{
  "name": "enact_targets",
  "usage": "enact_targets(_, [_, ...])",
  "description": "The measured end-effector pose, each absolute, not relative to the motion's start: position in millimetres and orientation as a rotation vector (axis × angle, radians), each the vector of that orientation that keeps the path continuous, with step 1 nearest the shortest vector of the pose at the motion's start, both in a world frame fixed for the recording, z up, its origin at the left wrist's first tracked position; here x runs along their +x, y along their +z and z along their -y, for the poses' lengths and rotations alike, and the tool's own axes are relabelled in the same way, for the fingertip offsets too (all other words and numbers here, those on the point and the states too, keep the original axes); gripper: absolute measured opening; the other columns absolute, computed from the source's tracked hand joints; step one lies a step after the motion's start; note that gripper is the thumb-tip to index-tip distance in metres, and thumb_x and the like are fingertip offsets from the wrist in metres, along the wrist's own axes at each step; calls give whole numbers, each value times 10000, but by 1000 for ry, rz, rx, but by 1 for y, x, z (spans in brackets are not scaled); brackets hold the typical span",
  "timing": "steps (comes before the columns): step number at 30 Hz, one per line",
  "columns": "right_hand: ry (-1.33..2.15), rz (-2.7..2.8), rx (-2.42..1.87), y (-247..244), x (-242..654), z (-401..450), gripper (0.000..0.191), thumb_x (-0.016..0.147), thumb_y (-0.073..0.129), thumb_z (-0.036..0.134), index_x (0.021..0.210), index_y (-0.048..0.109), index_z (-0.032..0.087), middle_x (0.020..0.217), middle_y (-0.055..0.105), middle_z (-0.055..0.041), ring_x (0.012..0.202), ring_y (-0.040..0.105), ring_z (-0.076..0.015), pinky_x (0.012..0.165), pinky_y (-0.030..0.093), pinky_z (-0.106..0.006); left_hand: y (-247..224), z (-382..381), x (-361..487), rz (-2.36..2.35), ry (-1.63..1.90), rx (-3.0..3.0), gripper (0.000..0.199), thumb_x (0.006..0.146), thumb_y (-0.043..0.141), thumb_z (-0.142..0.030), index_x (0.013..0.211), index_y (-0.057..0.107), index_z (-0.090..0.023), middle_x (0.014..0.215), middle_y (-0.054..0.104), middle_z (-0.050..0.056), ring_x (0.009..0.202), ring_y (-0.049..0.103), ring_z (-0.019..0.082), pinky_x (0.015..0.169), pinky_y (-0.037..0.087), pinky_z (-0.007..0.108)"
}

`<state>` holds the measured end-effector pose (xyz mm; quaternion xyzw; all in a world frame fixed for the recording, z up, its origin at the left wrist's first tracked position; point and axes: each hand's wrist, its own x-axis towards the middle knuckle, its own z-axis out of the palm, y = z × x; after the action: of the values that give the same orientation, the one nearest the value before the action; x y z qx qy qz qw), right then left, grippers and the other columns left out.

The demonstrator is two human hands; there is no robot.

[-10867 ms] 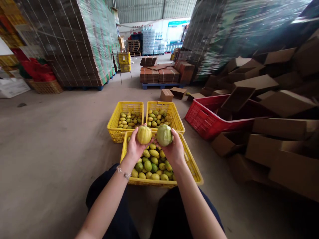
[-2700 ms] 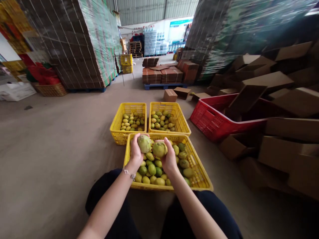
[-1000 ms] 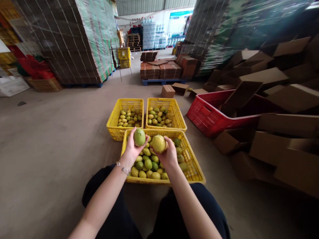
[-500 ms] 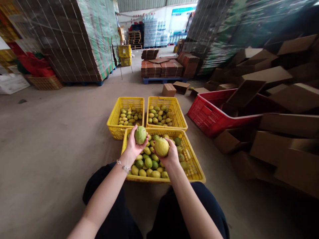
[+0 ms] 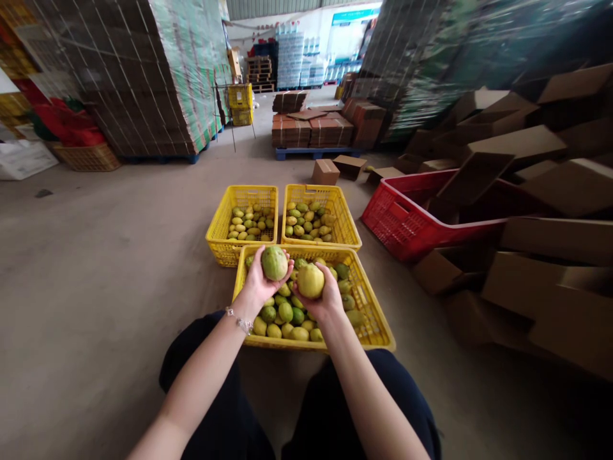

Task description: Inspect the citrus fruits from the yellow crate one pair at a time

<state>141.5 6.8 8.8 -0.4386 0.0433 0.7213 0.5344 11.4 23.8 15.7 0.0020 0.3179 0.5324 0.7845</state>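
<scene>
My left hand (image 5: 257, 282) is wrapped round a green lemon (image 5: 274, 263) from below and the left. Beside it, my right hand (image 5: 330, 298) grips a yellow lemon (image 5: 310, 282) with a blunt knob at its top. Both hands are held over the near yellow crate (image 5: 371, 319), close together but with the two fruits apart. Many green and yellow lemons (image 5: 286, 312) lie loose in that crate. Part of its contents is hidden behind my hands and wrists.
Two more yellow crates, one left (image 5: 218, 233) and one right (image 5: 345, 220), stand behind the near one with lemons in them. At right are a red crate (image 5: 397, 227) and piled cardboard boxes (image 5: 541, 306). Flattened cartons (image 5: 330, 133) sit on a blue pallet (image 5: 316, 153) farther back.
The green lemon in my left hand has shifted slightly right and down and turned a little. My right hand keeps its hold on the yellow lemon, almost unmoved.
</scene>
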Motion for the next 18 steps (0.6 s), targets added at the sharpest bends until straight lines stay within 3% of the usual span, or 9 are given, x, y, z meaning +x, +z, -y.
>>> enact_targets(5, [1849,-44,-993,3,143,-8,310,896,344,316,796,592,159,629,666,-82,549,614,-181,460,509,-285,24,-21,12,-724,1261,-5,215,830,605,-355,805,620,-142,716,662,45,640,646,157,594,577,280])
enact_targets(11, [1715,-95,-1007,6,144,-6,162,821,511,306,730,555,179,569,615,-9,539,587,-153,497,526,-281,21,-22,11,-688,1188,-130,291,911,393,-287,888,634,-124,760,675,102,691,664,188,602,583,311])
enact_targets(18, [1676,-25,-979,11,143,-5,102,740,600,283,726,564,189,611,606,9,575,576,-142,525,535,-270,20,-21,11,-647,1160,-45,190,828,536,-298,843,627,-132,721,665,63,658,657,168,615,569,282])
